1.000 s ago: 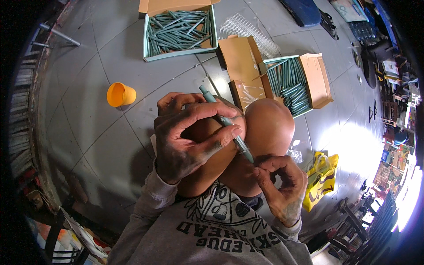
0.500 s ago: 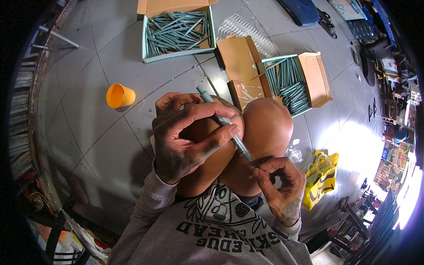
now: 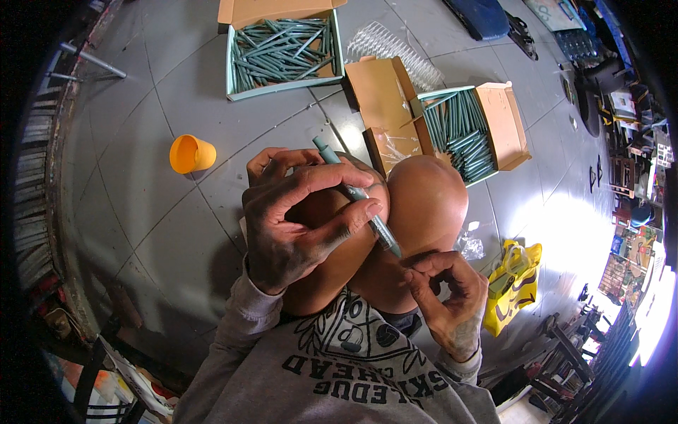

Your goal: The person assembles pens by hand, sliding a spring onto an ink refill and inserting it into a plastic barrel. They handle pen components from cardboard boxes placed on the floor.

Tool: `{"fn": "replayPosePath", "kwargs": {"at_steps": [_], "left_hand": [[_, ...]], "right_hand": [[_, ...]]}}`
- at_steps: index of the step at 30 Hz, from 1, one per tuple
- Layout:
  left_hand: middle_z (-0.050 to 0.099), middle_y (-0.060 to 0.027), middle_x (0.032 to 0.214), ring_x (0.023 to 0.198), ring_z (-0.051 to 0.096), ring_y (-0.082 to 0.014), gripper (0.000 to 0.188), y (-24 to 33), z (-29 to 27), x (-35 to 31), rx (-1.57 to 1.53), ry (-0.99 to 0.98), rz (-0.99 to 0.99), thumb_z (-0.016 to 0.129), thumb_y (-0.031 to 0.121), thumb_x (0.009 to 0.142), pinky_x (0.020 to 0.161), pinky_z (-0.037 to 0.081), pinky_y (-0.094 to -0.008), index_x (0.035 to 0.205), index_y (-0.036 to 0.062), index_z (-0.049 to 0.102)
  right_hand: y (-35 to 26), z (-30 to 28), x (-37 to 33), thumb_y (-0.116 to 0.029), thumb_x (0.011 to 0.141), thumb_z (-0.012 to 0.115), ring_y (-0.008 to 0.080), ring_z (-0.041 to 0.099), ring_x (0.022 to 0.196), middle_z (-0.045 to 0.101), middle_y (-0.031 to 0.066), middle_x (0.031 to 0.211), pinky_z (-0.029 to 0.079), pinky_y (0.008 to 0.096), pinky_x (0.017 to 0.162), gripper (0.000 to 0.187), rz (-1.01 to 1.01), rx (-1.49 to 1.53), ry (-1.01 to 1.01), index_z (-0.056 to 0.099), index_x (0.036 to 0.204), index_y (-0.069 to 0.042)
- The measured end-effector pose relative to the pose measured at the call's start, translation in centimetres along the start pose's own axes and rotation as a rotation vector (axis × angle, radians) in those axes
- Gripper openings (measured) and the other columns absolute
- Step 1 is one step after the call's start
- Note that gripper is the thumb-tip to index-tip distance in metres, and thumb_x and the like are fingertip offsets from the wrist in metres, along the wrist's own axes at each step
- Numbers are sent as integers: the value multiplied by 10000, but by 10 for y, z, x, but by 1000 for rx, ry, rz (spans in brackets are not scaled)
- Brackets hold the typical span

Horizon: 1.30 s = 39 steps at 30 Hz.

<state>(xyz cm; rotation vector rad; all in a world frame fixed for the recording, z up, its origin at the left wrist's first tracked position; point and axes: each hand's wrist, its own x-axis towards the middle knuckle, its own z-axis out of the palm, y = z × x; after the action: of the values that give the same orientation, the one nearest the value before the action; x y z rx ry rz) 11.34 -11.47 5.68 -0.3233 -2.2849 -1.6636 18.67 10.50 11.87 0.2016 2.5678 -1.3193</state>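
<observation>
A grey-green pen point(image 3: 382, 234) slants across in front of my knees, its tip toward the lower right. My left hand point(image 3: 296, 219) grips its barrel between thumb and forefinger. Just off the tip, my right hand point(image 3: 448, 297) is closed in a pinch; whatever sits between the thumb and forefinger is too small to make out. Beyond my knees lies an open box point(image 3: 341, 42) heaped with similar pens point(image 3: 282, 56). Right of it, a second open box point(image 3: 487, 116) holds more pens point(image 3: 458, 131) in rows.
On the tiled floor at left rests an orange cup point(image 3: 192, 154). A clear ridged plastic tray point(image 3: 395, 53) lies behind the cardboard flaps point(image 3: 387, 95). Right of my knees are a crumpled clear wrapper point(image 3: 470, 245) and a yellow bag point(image 3: 513, 290). A dark blue item point(image 3: 484, 18) lies far back.
Almost nothing differs. The pen has turned slightly about its length in my left hand; both hands keep nearly the same place.
</observation>
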Motion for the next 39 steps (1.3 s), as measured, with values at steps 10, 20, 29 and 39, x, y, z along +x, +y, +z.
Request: {"fn": "replayPosePath", "kwargs": {"at_steps": [10,20,29,39], "left_hand": [[756,42,921,798,622,-91,256,0,0,2,16,-15,17,861,206,744,932,346,-322,965,149,746],[767,24,942,839,694,-85,153,16,-15,16,-268,-60,-97,774,115,849,877,431,-280,999,86,756],[770,34,896,830,694,-87,133,79,-4,92,58,-371,393,750,212,873,875,376,-317,999,190,784],[766,40,868,795,679,-72,125,103,-4,99,-85,-346,407,758,199,866,968,358,-357,986,189,791]], "right_hand": [[4,1,-3,-8,797,754,100,615,622,701,67,764,482,248,581,110,50,-23,49,669,865,-25],[107,-85,-50,-71,857,749,210,675,879,710,122,929,529,324,805,110,425,257,-223,670,885,0],[-18,-73,43,-314,971,649,274,666,1006,700,167,1081,497,364,887,339,-384,198,-52,689,1144,-25],[-71,-69,69,-284,938,701,187,678,701,702,118,784,504,326,646,271,-575,105,-161,725,1027,-29]]}}
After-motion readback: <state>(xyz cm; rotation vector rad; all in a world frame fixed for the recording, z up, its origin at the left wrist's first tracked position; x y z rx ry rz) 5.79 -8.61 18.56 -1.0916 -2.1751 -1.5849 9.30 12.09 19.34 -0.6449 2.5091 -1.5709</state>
